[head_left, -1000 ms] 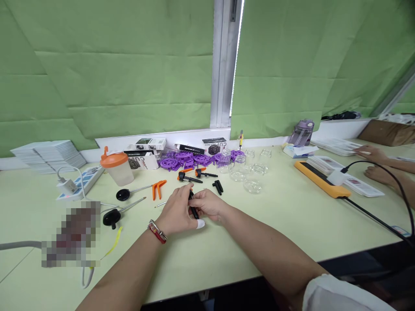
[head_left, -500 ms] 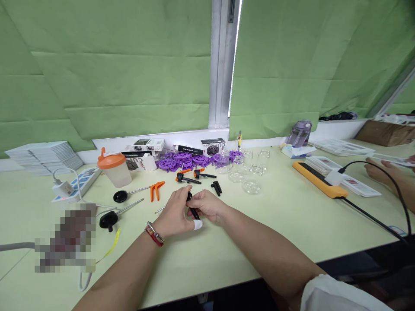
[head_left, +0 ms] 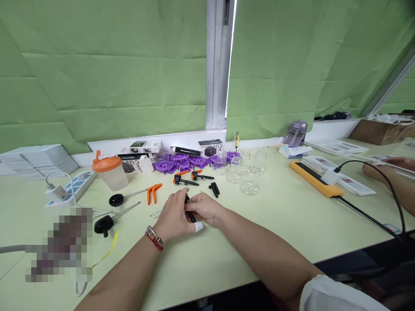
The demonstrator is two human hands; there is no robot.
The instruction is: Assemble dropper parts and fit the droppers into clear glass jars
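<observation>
My left hand, with a white wrap on its thumb, closes round a small black plastic part. The fingers of my right hand grip the same part from the right and partly hide it. Just beyond my hands lie black plastic pieces. Further left are black rods with orange clips. A thin metal rod pokes out beside my left hand. An orange forked clip lies near a black knob with a metal shaft.
Purple plastic rings, cardboard boxes and clear glass cups stand along the back. At left are an orange-lidded cup and a power strip. An orange power strip lies right, near another person's hand.
The whole view has shifted slightly. Both my hands keep hold of the black part with only a small change in the fingers. The other person's hand at far right has moved a little.
</observation>
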